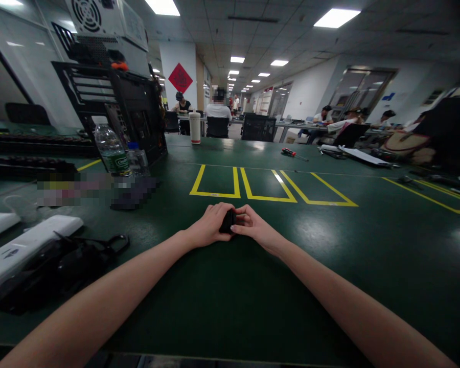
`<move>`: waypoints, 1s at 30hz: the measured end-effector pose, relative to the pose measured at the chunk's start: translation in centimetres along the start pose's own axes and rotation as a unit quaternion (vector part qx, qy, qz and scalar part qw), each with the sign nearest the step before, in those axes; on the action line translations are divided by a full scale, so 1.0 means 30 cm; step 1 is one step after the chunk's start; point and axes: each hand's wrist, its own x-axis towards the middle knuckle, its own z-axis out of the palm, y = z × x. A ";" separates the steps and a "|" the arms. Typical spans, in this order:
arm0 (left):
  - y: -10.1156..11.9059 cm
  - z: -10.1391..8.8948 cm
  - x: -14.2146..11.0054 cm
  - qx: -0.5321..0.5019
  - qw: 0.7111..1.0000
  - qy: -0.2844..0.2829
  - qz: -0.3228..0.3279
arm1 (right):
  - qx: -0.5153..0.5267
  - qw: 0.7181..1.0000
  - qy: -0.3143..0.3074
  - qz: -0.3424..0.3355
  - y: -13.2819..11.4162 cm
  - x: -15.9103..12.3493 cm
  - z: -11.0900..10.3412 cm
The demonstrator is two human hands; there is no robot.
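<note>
Between my two hands, a small black block-shaped object (227, 222) is held close above or on the dark green tabletop (222, 286); its kind cannot be made out. My left hand (210, 223) wraps round its left side, with the thumb below and the fingers over the top. From the right, my right hand (255, 226) has thumb and fingertips pressed at its edge. The hands partly hide the object. Just beyond them lie yellow tape outlines (214, 194) on the tabletop.
At left stand a water bottle (113, 148), an open black computer case (134, 112), a white power strip (34, 245) and a black strapped item (72, 260). Farther back are a white cup (194, 128) and a screwdriver (291, 153). Several people sit at other tables.
</note>
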 end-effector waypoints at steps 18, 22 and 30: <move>0.004 -0.012 0.001 -0.013 1.000 -0.006 -0.006 | -0.012 1.000 -0.004 -0.002 -0.010 -0.007 -0.004; 0.005 -0.013 0.000 -0.016 1.000 -0.008 -0.005 | -0.004 1.000 0.008 0.005 -0.011 -0.009 0.003; 0.004 -0.003 0.001 -0.005 1.000 -0.001 -0.004 | -0.010 0.999 0.052 0.005 0.005 0.008 0.015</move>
